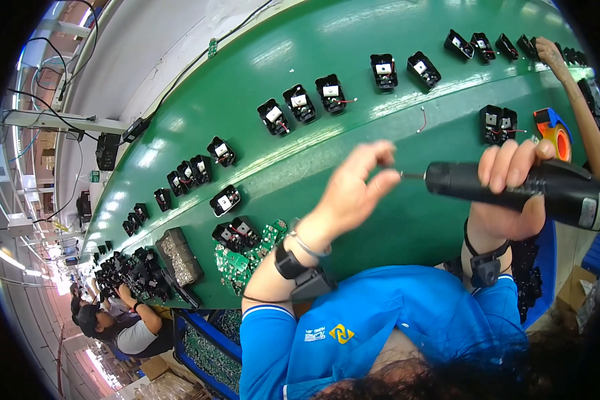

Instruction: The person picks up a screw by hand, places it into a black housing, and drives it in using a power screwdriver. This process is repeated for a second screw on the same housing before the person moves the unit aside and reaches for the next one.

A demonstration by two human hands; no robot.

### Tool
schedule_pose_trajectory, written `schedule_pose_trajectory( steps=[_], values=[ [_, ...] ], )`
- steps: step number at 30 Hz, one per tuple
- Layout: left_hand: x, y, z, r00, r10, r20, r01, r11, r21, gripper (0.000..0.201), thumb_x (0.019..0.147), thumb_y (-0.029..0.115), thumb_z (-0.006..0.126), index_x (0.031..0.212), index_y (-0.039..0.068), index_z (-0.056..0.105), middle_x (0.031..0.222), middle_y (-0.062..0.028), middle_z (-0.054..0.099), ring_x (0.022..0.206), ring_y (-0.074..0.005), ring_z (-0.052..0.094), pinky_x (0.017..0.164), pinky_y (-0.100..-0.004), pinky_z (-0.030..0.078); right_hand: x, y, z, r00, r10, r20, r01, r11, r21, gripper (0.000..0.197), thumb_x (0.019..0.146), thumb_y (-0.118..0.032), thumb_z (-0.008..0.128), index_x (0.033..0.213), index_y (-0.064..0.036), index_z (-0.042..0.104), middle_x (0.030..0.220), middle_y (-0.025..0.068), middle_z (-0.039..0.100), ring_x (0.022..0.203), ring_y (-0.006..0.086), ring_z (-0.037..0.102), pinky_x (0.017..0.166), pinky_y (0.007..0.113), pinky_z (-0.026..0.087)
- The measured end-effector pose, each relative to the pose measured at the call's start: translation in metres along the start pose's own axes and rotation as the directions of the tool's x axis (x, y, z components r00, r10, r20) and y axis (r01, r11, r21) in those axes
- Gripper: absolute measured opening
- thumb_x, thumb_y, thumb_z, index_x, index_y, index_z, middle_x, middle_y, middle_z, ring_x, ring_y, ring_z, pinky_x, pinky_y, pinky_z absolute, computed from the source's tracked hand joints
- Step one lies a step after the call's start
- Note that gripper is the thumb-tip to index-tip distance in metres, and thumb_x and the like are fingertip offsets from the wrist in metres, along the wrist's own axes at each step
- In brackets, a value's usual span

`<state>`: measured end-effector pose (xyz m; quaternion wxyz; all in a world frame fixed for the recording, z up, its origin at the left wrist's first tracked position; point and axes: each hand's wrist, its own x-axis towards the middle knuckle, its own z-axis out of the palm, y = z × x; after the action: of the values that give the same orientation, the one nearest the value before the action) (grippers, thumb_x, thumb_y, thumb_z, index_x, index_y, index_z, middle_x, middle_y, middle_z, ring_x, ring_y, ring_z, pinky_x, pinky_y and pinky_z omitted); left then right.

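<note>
My right hand (pixel 513 177) is wrapped round a black electric screwdriver (pixel 453 179), held level with its thin bit pointing left. My left hand (pixel 360 183) is raised over the bench at the bit's tip. Its thumb is stretched out close to the bit, and the fingers curl above with a gap between; they are slightly blurred, and I make out nothing in them. Beyond my right hand sit two open black housings (pixel 492 124) with white blocks and wires inside. A small red-and-white wire (pixel 422 120) lies on the green bench ahead of my hands.
Open black housings (pixel 299 103) line the bench (pixel 340 143). An orange tape dispenser (pixel 559 137) stands at right, near another person's arm (pixel 572 93). Green circuit boards (pixel 243 263), a box of small metal parts (pixel 179 257) and a co-worker (pixel 127 327) are at left.
</note>
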<state>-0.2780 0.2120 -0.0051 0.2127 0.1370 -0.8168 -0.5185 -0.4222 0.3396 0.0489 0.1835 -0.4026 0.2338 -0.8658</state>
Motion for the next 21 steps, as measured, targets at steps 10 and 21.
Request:
schedule_pose_trajectory(
  steps=[10, 21],
  values=[
    [0.128, -0.062, -0.031, 0.968, 0.178, 0.180, -0.252, 0.624, 0.740, 0.078, 0.054, 0.030, 0.073, 0.115, -0.001, 0.036, 0.115, -0.0148, 0.042, 0.112, -0.0298, 0.034, 0.095, -0.0389, 0.026, 0.066, 0.093, -0.036, 0.985, -0.168, -0.033, 0.144, 0.920, -0.364, 0.031, 0.074, -0.005, 0.044, 0.104, -0.0011, 0.038, 0.073, 0.0061, 0.048, 0.063, 0.0161, 0.046, 0.063, 0.034, 0.039],
    [0.144, -0.086, -0.014, 0.957, 0.207, 0.204, -0.290, 0.713, 0.639, 0.065, 0.051, 0.025, 0.075, 0.102, 0.002, 0.042, 0.099, -0.0114, 0.049, 0.101, -0.0257, 0.042, 0.092, -0.0369, 0.028, 0.073, 0.128, -0.048, 0.986, -0.169, 0.009, 0.150, 0.847, -0.509, 0.032, 0.074, -0.003, 0.045, 0.104, 0.0016, 0.036, 0.071, 0.0077, 0.049, 0.061, 0.0157, 0.046, 0.060, 0.033, 0.040]
  ],
)
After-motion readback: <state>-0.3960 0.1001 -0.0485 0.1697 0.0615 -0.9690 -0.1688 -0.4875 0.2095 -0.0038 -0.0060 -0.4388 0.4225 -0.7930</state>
